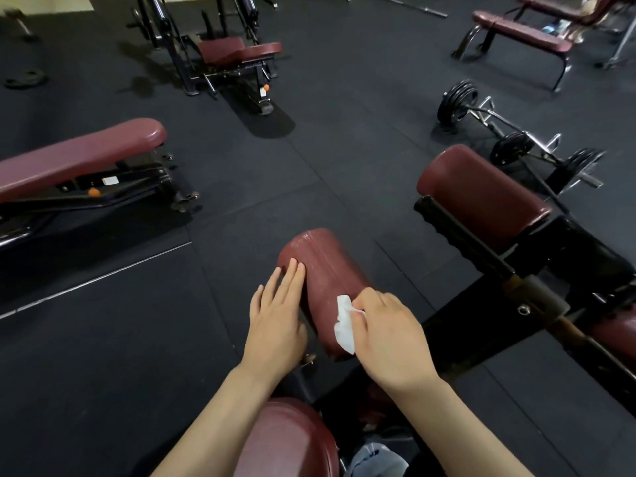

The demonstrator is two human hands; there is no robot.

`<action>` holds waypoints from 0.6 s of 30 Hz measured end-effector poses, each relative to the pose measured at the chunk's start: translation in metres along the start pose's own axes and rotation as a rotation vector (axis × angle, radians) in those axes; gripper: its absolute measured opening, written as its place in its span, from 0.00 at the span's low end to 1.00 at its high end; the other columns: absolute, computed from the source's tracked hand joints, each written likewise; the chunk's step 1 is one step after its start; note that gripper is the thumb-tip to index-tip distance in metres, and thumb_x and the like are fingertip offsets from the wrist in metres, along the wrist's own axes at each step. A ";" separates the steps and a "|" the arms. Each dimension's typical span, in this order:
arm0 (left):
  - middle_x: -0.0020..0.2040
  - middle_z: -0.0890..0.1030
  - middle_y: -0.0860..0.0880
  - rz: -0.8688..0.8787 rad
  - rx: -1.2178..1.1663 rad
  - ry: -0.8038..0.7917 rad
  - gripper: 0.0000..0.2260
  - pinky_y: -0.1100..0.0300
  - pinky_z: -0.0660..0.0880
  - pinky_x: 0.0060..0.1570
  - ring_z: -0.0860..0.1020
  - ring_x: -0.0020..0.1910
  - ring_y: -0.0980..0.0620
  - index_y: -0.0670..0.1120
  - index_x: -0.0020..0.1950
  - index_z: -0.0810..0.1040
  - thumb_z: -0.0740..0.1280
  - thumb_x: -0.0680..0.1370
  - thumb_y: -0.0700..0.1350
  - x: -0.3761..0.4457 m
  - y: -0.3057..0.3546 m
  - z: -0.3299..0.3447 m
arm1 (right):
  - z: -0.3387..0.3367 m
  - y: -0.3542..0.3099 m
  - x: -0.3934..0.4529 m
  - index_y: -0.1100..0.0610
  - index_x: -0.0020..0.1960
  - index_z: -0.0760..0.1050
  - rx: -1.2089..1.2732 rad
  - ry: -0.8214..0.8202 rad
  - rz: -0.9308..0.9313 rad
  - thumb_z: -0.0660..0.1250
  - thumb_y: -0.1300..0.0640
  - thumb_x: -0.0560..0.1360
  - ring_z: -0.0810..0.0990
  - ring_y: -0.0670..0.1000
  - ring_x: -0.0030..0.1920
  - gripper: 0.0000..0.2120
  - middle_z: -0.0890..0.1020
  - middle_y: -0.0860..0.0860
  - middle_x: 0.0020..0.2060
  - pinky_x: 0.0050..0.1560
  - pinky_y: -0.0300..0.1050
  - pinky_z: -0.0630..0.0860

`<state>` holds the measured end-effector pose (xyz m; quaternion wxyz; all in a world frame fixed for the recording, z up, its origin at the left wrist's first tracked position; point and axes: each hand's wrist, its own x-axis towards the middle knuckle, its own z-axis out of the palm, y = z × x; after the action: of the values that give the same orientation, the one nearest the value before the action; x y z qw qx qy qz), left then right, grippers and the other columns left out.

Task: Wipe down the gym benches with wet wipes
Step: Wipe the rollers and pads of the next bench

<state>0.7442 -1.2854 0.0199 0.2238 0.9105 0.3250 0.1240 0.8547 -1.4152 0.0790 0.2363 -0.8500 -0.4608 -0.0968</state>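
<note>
Person is leaning over a maroon roller pad (321,280) on a bench frame, pad sitting low centre of the head view, running away from the camera, surface looking shiny toward its far end. Left hand (275,318) is lying flat on the pad's left side, fingers straight and pressed close together, fingertips (294,265) touching the vinyl, thumb tucked down along the pad's edge. Right hand (385,335) is curling over a white wet wipe (344,323), fingers bunching it and pressing it against the near right part of the pad; wipe is crumpled, part of it sticking out left of the knuckles. A second, larger maroon roller pad (481,197) is sitting to the right, well apart, on a black metal frame (537,284). Another maroon cushion (285,438) is showing at the bottom edge between the forearms. Adjustable bench (79,156) is standing at left on the black rubber floor (241,187). Flat bench (519,31) is standing far right at the top. Loaded barbell (499,129) is lying on the floor behind the right pad. A plate-loaded machine with a maroon seat (241,51) is standing at top centre.
</note>
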 end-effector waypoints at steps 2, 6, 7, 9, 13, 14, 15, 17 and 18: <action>0.80 0.45 0.58 -0.004 -0.010 -0.004 0.43 0.52 0.45 0.77 0.44 0.79 0.53 0.52 0.81 0.46 0.60 0.69 0.34 0.000 0.002 -0.001 | -0.005 0.004 -0.007 0.58 0.36 0.73 -0.021 -0.093 0.038 0.54 0.52 0.76 0.76 0.53 0.32 0.15 0.76 0.51 0.30 0.31 0.42 0.67; 0.80 0.46 0.56 0.005 -0.008 -0.024 0.40 0.51 0.46 0.76 0.44 0.79 0.53 0.51 0.81 0.47 0.61 0.73 0.37 -0.004 0.003 -0.006 | -0.016 0.004 -0.024 0.58 0.48 0.74 0.034 -0.255 0.159 0.44 0.42 0.75 0.76 0.53 0.45 0.26 0.78 0.51 0.42 0.43 0.43 0.68; 0.80 0.46 0.56 0.006 -0.004 -0.034 0.39 0.51 0.45 0.76 0.43 0.79 0.52 0.50 0.81 0.47 0.62 0.74 0.37 -0.007 0.003 -0.006 | -0.017 0.005 -0.026 0.57 0.46 0.73 0.053 -0.253 0.173 0.45 0.42 0.75 0.75 0.52 0.44 0.24 0.78 0.51 0.41 0.42 0.45 0.69; 0.80 0.47 0.55 0.003 -0.005 -0.053 0.37 0.51 0.45 0.76 0.44 0.79 0.52 0.50 0.81 0.48 0.62 0.75 0.39 -0.015 0.002 -0.007 | -0.015 0.010 -0.030 0.54 0.45 0.71 0.168 -0.236 0.216 0.56 0.48 0.79 0.75 0.50 0.41 0.11 0.78 0.48 0.39 0.41 0.46 0.72; 0.80 0.49 0.56 -0.008 -0.055 -0.034 0.31 0.52 0.45 0.76 0.45 0.79 0.54 0.52 0.80 0.51 0.60 0.80 0.44 -0.044 0.005 -0.008 | -0.025 0.015 -0.043 0.50 0.43 0.71 0.328 -0.193 0.295 0.62 0.52 0.79 0.75 0.45 0.37 0.06 0.77 0.45 0.35 0.37 0.41 0.71; 0.80 0.50 0.56 -0.013 -0.069 -0.030 0.29 0.53 0.45 0.76 0.45 0.79 0.54 0.53 0.80 0.52 0.59 0.81 0.45 -0.053 0.006 -0.009 | -0.028 0.015 -0.049 0.50 0.42 0.71 0.338 -0.181 0.280 0.63 0.53 0.78 0.75 0.45 0.38 0.07 0.77 0.45 0.36 0.37 0.40 0.71; 0.80 0.50 0.56 -0.018 -0.075 -0.028 0.28 0.53 0.46 0.77 0.45 0.79 0.54 0.53 0.80 0.52 0.59 0.82 0.47 -0.062 0.006 -0.008 | -0.030 0.015 -0.056 0.51 0.41 0.71 0.335 -0.176 0.265 0.63 0.53 0.78 0.75 0.44 0.39 0.06 0.76 0.45 0.37 0.39 0.40 0.72; 0.80 0.51 0.55 -0.033 -0.070 -0.032 0.27 0.52 0.46 0.77 0.45 0.79 0.53 0.52 0.80 0.53 0.58 0.82 0.49 -0.082 0.005 -0.007 | -0.034 0.017 -0.069 0.50 0.42 0.73 0.315 -0.165 0.238 0.64 0.55 0.76 0.74 0.45 0.41 0.05 0.75 0.45 0.39 0.42 0.42 0.72; 0.80 0.51 0.54 -0.040 -0.062 -0.032 0.26 0.52 0.46 0.77 0.45 0.79 0.53 0.52 0.80 0.53 0.57 0.83 0.50 -0.092 0.004 -0.007 | -0.036 0.017 -0.074 0.50 0.43 0.73 0.310 -0.163 0.233 0.65 0.55 0.76 0.73 0.46 0.41 0.04 0.75 0.45 0.40 0.43 0.43 0.72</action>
<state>0.6741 -1.3457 0.0207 0.2594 0.8984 0.3352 0.1148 0.8296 -1.4956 0.0767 0.3358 -0.8561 -0.3862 0.0723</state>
